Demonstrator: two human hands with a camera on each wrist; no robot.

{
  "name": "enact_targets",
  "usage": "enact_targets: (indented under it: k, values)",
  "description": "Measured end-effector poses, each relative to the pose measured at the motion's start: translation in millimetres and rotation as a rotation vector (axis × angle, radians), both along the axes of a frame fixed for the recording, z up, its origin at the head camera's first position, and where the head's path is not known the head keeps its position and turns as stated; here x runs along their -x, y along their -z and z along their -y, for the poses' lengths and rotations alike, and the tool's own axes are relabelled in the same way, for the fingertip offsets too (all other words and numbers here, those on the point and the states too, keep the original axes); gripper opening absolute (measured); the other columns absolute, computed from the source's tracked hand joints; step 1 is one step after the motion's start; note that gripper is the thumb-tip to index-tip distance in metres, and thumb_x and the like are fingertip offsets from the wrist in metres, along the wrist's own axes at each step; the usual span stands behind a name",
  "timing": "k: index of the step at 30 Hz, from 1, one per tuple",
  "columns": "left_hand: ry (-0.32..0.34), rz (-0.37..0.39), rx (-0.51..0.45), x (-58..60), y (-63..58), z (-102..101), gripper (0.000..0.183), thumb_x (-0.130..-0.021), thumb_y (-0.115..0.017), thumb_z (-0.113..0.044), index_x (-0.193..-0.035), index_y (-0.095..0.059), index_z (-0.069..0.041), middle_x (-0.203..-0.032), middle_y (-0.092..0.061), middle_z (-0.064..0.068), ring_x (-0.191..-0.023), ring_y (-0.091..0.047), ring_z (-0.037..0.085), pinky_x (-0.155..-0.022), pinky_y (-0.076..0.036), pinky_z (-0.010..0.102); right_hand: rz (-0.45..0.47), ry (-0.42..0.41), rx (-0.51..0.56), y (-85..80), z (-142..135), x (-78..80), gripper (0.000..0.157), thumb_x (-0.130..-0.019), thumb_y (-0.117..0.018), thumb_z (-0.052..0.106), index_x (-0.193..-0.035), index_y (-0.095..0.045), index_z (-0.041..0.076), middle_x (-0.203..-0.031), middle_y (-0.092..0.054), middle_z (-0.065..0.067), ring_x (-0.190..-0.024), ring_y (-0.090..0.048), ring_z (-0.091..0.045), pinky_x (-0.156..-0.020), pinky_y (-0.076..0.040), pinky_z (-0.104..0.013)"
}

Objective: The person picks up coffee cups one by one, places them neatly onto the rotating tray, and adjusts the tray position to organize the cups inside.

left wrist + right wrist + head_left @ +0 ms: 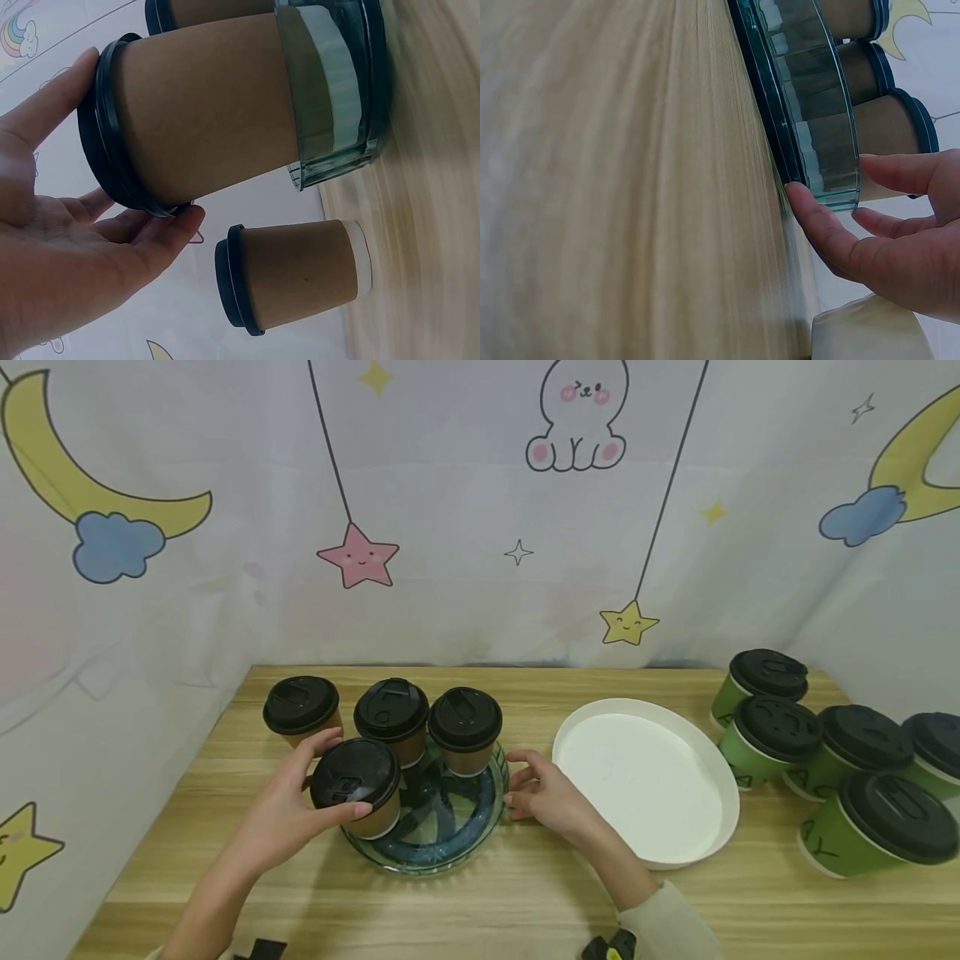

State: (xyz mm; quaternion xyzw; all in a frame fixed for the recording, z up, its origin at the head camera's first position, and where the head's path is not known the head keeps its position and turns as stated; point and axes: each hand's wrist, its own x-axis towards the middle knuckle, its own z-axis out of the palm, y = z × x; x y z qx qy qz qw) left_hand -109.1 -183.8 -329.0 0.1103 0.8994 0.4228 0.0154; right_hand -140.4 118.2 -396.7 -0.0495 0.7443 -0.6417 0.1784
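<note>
My left hand (288,806) grips a brown paper coffee cup (210,109) by its black lid, thumb on the near side and fingers around the far side. The cup stands upright within the round clear glass dish (457,847), at its left side. Behind it in the dish are two more brown lidded cups, one at the back (392,718) and one at the back right (465,727). My right hand (551,797) touches the dish's right side, its fingertips at the rim and low on the wall.
Another brown lidded cup (304,270) stands on the wooden table (517,918), left of the dish. A white round tray (648,777) lies right of my right hand. Several green cups with black lids (862,827) stand at the far right. A patterned cloth (465,610) hangs behind the table.
</note>
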Motion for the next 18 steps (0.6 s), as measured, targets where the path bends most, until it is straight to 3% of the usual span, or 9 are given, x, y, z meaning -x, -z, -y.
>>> enact_targets:
  k: [18]
  values:
    - [0.023, -0.023, -0.008, 1.7, 2.5, 2.8, 0.09, -0.072, -0.078, -0.026, -0.14, -0.026, 0.0, -0.136, -0.034, 0.023, -0.123, -0.032, 0.039, -0.091, -0.032, 0.058, -0.006, -0.001, 0.007, -0.7, -0.5, -1.1, 0.054, -0.083, -0.055, -0.01, -0.133, -0.035, -0.005, -0.101, -0.044, -0.021, -0.081, -0.058, -0.025, -0.07, -0.053, -0.039]
